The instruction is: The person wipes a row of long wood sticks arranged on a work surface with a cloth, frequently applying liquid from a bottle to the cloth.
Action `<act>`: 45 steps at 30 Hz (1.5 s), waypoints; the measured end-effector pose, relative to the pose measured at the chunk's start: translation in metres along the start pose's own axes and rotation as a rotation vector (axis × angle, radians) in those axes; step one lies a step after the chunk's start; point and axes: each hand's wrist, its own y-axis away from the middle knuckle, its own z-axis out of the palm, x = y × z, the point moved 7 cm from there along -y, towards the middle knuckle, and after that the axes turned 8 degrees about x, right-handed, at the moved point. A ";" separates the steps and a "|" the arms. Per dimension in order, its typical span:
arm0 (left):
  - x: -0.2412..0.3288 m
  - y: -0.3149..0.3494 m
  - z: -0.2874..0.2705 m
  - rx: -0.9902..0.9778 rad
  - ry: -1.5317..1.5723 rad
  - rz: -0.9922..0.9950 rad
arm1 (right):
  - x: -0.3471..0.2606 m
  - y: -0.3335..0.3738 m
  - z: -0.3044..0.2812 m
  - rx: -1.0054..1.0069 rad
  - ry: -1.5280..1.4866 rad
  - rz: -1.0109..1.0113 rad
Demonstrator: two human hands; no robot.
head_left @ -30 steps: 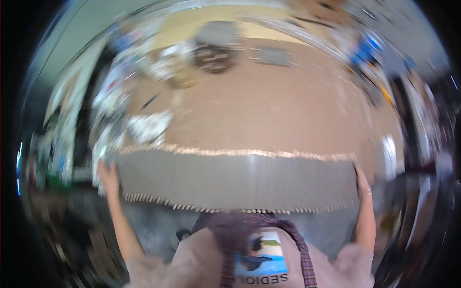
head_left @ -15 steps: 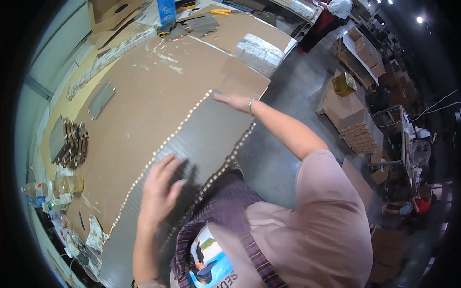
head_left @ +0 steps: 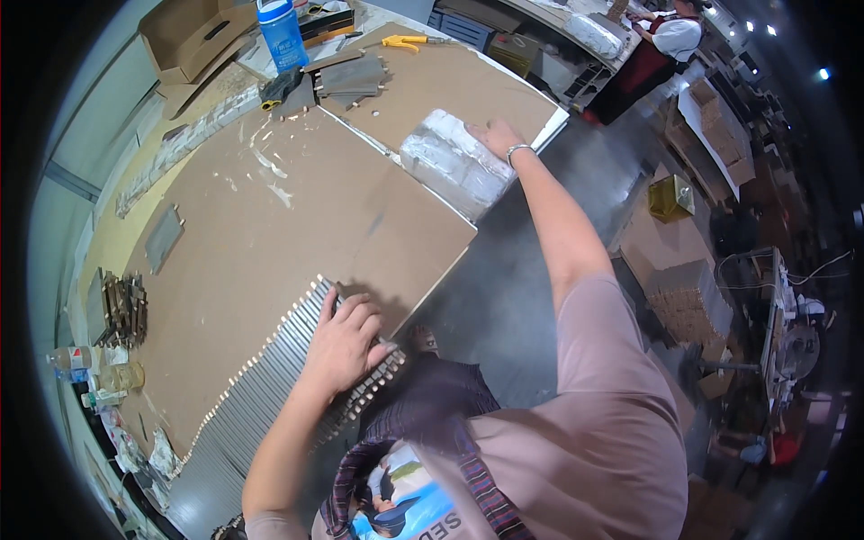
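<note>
A long row of narrow grey slats [head_left: 261, 387] with pale dowel pegs along both sides lies across the near part of the work surface. My left hand [head_left: 346, 340] is closed around the row's far end, fingers on the far side and thumb on the near side. Farther right, my right hand [head_left: 498, 139] reaches out to a silvery, plastic-wrapped block [head_left: 450, 164]. Its fingers stretch out at the block's far right edge and appear to touch it; the fingertips are partly hard to make out.
Loose grey slats [head_left: 353, 79], a blue bottle [head_left: 283, 38] and a yellow air gun [head_left: 409, 41] sit at the back. Stacked pegged pieces [head_left: 121, 306] and clear bottles [head_left: 121, 375] stand at left. Another person [head_left: 648, 58] works at a bench beyond.
My right hand has left the slat row's end for the wrapped block. My left hand has moved up to that end. The row is drawn back toward me, its slats more distinct.
</note>
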 end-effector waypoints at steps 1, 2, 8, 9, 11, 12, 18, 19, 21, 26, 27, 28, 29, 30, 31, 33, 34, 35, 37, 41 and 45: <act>-0.002 0.002 0.000 0.006 0.000 -0.024 | 0.005 -0.007 0.017 -0.055 -0.009 -0.036; -0.002 0.001 0.001 0.002 -0.002 -0.029 | 0.008 -0.009 0.029 -0.107 -0.013 -0.066; -0.001 0.002 -0.003 0.039 0.018 -0.075 | -0.056 0.055 0.003 -0.215 0.301 -0.205; -0.001 0.001 -0.004 0.045 0.019 -0.074 | -0.072 0.072 0.000 -0.200 0.356 -0.276; 0.000 -0.001 -0.003 0.054 0.024 -0.067 | -0.098 0.105 -0.003 -0.169 0.465 -0.412; 0.000 -0.001 -0.003 0.057 0.025 -0.064 | -0.111 0.123 -0.002 -0.123 0.492 -0.483; 0.000 -0.001 -0.006 0.045 0.008 -0.071 | -0.113 0.128 -0.009 0.236 0.312 -0.588; 0.000 0.000 -0.006 0.051 0.009 -0.075 | -0.104 0.122 0.002 0.013 0.168 -0.470; 0.000 0.002 -0.007 0.065 0.011 -0.084 | -0.092 0.119 0.029 -0.427 -0.113 -0.218; 0.001 0.009 -0.015 0.182 0.032 -0.070 | -0.111 0.147 0.060 -0.352 -0.182 -0.483; 0.001 0.011 -0.017 0.209 0.025 -0.063 | -0.127 0.166 0.063 -0.240 -0.101 -0.611; 0.003 0.013 -0.020 0.219 0.013 -0.053 | -0.133 0.187 0.074 -0.218 0.040 -0.684; 0.003 0.015 -0.022 0.231 -0.003 -0.046 | -0.153 0.213 0.067 -0.144 0.110 -0.805; 0.003 0.018 -0.023 0.246 0.008 -0.051 | -0.155 0.216 0.074 -0.217 0.008 -0.820; 0.004 0.019 -0.024 0.262 0.018 -0.055 | -0.160 0.220 0.076 -0.288 -0.093 -0.833; 0.004 0.019 -0.026 0.272 0.029 -0.074 | -0.158 0.200 0.068 -0.151 -0.045 -0.673; 0.003 0.019 -0.026 0.263 0.031 -0.088 | -0.157 0.188 0.063 -0.087 -0.024 -0.591; 0.003 0.016 -0.025 0.257 0.035 -0.090 | -0.151 0.171 0.066 -0.075 0.005 -0.550; 0.002 0.016 -0.024 0.257 0.039 -0.104 | -0.138 0.146 0.102 -0.451 -0.441 -0.309; 0.001 0.019 -0.022 0.266 0.052 -0.084 | -0.165 0.142 0.137 -0.469 -0.536 -0.428; 0.003 0.016 -0.017 0.248 0.049 -0.021 | -0.192 0.118 0.146 -0.485 -0.391 -0.551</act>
